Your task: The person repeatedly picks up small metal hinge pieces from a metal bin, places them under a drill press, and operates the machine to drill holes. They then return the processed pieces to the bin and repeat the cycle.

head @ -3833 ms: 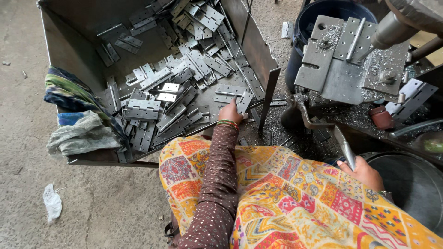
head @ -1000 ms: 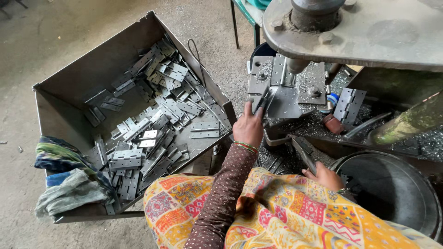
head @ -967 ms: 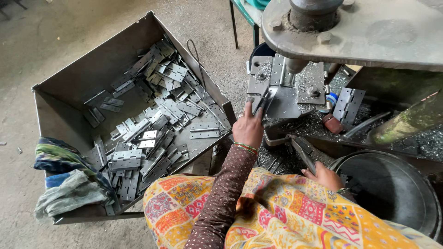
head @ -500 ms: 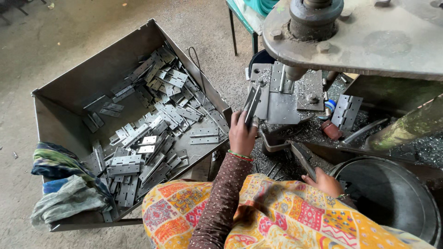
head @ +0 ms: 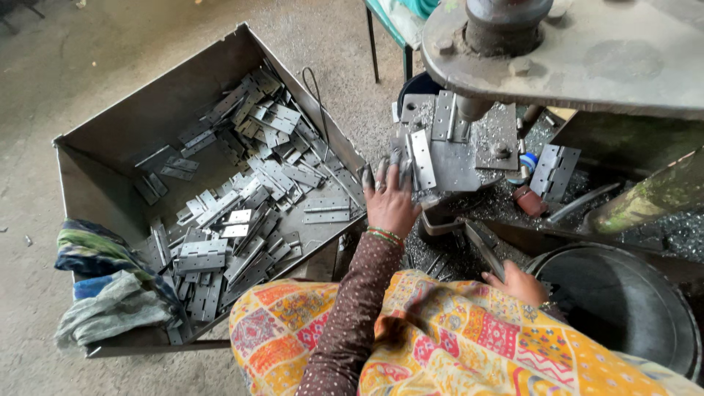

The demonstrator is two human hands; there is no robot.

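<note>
Nearest, the right hand [head: 522, 282] is curled around a flat metal bar [head: 485, 249] beside the dark round tub [head: 623, 308]. Further out, the left hand [head: 391, 202], fingers spread, presses a hinge [head: 423, 158] onto the press plate [head: 469, 150]. Beyond lies the tray [head: 110, 191] of loose hinges.

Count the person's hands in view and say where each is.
2. The left hand lies open on a hinge at the press plate. The right hand grips a metal lever beside the dark round tub.
</note>
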